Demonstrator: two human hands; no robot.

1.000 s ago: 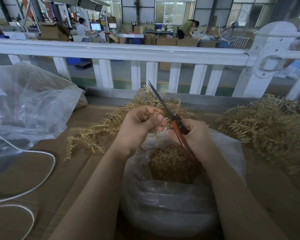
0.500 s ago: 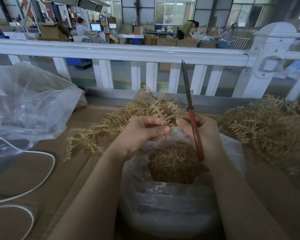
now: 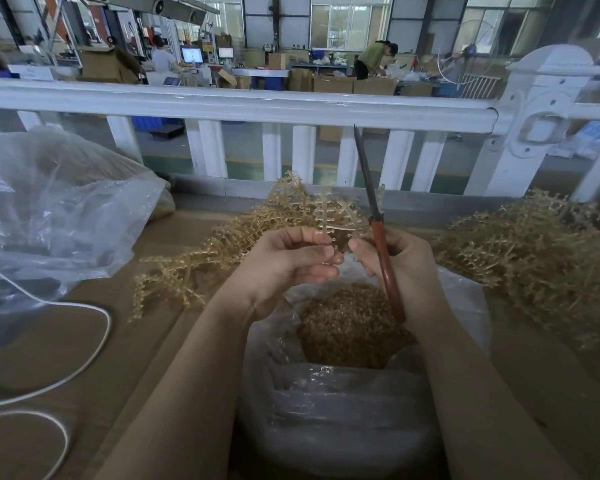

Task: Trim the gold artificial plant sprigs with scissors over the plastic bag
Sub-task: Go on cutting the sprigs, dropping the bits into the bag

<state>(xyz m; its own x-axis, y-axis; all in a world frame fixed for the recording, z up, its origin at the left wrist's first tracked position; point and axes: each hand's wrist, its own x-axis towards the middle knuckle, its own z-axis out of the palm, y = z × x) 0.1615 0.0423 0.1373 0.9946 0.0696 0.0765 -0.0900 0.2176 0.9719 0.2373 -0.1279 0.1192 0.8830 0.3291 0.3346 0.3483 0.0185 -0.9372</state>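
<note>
Gold sprig (image 3: 329, 216) is standing up between your two hands, right above the mouth of the plastic bag (image 3: 343, 410). Your left hand (image 3: 291, 265) is pinching its stem between thumb and curled fingers, with the branched top fanning up in front of the loose sprigs (image 3: 222, 251) lying on the cardboard table (image 3: 94, 341) behind. Your right hand (image 3: 395, 261) is wrapping round the red handles of the scissors (image 3: 378, 230), and the blades are lying pressed together, pointing up toward the white railing (image 3: 257, 102) rather than at the stem.

You seem to be between cuts: lining up the piece, not snipping it. The next move looks like tipping the blades down and across, opening them, and setting the stem in the gap just beyond your left fingertips (image 3: 333, 259). Keep the cut over the trimmings (image 3: 350, 327) already heaped in the bag so the offcut drops in. A second heap of sprigs (image 3: 534, 258) is lying to your right, near your elbow.
</note>
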